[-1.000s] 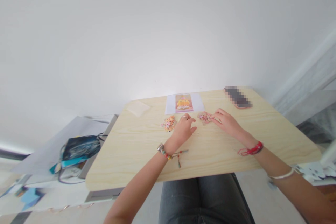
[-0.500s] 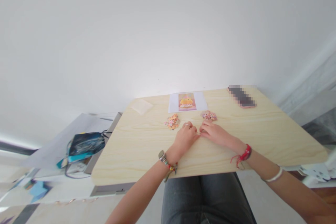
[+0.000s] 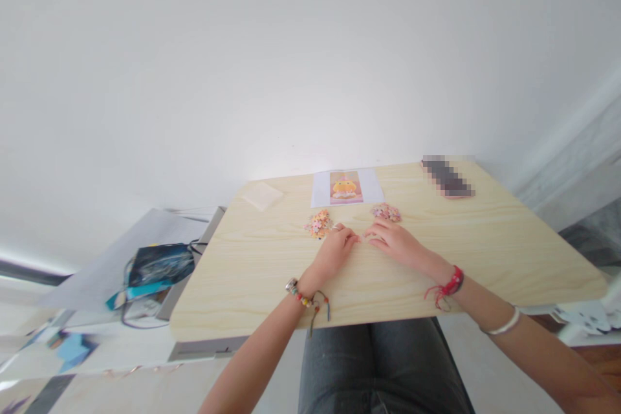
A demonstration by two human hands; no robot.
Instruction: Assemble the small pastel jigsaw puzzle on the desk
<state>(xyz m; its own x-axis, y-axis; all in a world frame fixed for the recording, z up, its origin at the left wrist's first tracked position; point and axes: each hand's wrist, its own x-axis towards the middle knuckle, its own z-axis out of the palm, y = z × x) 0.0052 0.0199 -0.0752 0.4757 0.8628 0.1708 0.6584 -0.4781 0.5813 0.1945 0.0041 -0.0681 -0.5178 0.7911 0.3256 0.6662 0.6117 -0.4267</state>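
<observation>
Bench (image 3: pixel 252 284): pale wood-grain top set against a white wall (image 3: pixel 310 65); carries all items below.
Printed sheet (image 3: pixel 347 188): flat near the rear edge, beyond both piles; shows a yellow-orange figure on a pink ground.
Left pile (image 3: pixel 318 225): heaped small puzzle pieces, mainly orange and pink; lies just beyond and to the left of the left grip (image 3: pixel 334 251); contact cannot be confirmed.
Right pile (image 3: pixel 386 212): pink-toned puzzle pieces; lies just beyond the right grip (image 3: pixel 400 246), near the knuckles; contact cannot be confirmed.
Left grip opening: fingers curled, tips directed at the right grip; cannot tell whether thumb and fingers meet or clamp a piece.
Right grip opening: fingers bent, thumb beneath; closure and content cannot be told.
Tip clearance: narrow gap between the two grips, low over the bench.
</observation>
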